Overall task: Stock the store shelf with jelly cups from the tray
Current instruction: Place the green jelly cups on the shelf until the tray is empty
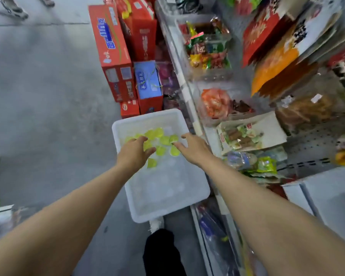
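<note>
— Jelly cups (pixel 161 140), the yellow-green ones, lie in a loose cluster at the far end of the white tray (pixel 168 198) on the floor. See them?

— I do. They sit right under both hands, a little ahead of the fingertips. Which hand is nearer?

— About even, I'd say. The left hand (pixel 134 151) hovers over the left of the cluster, fingers loosely spread and bent down, holding nothing I can make out. The right hand (pixel 192 149) reaches in from the shelf side, fingers straight and apart, also empty.

— And the near end of the tray?

— Pale, blurred shapes, possibly clear cups; I cannot tell.

— Where would the cups go?

— The shelf (pixel 311 140) stands just right of the tray, with clear bins of wrapped sweets (pixel 209 54) and an open carton (pixel 249 132) of snacks. Red boxes (pixel 112 56) stand on the floor beyond the tray.
</note>
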